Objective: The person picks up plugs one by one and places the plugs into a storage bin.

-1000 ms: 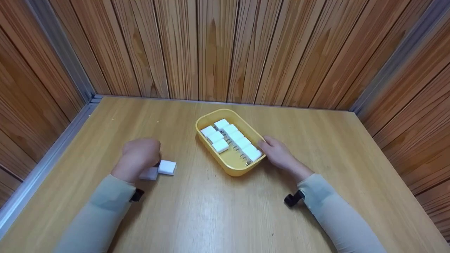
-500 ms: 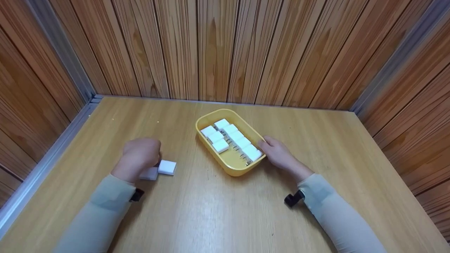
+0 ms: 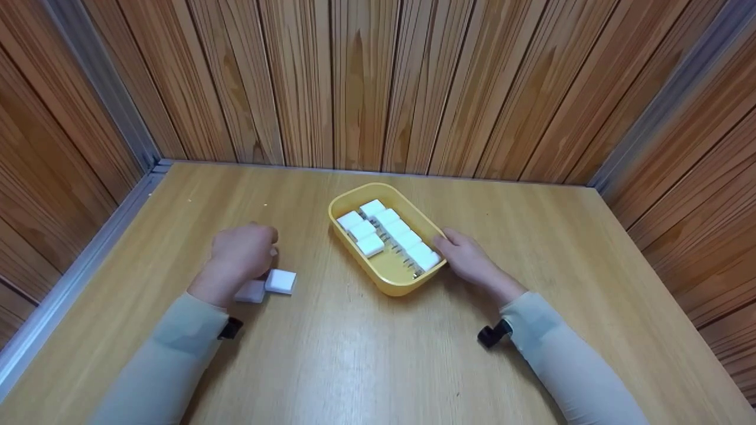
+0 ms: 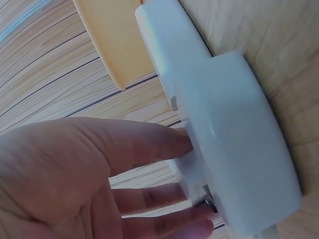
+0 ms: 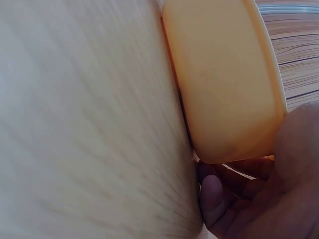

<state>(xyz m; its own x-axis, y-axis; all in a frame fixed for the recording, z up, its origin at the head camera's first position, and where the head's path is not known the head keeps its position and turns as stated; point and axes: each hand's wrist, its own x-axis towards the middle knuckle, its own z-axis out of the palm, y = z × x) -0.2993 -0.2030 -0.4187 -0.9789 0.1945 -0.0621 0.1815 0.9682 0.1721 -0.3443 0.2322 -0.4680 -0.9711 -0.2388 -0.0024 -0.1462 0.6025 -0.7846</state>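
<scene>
At the left of the table, my left hand (image 3: 241, 251) pinches a white plug (image 4: 191, 172) between thumb and fingers. That plug is hidden under the hand in the head view, and much of it is blocked by another plug in the left wrist view. Two white plugs (image 3: 281, 281) lie by the hand, one partly covered by the wrist. My right hand (image 3: 469, 257) grips the near right side of a yellow tray (image 3: 397, 288), thumb at the rim and fingers outside. In the tray, white plugs (image 3: 370, 245) with metal prongs lie in two rows.
The wooden table (image 3: 342, 366) carries the tray near its middle. Wood-plank walls (image 3: 360, 82) enclose the back and both sides, with a metal strip (image 3: 65, 289) along the left edge. Bare tray floor (image 3: 393, 264) shows at the near end.
My left hand has shifted slightly to the right and away from me over the last half second. The right hand, the tray and the loose plugs have stayed put.
</scene>
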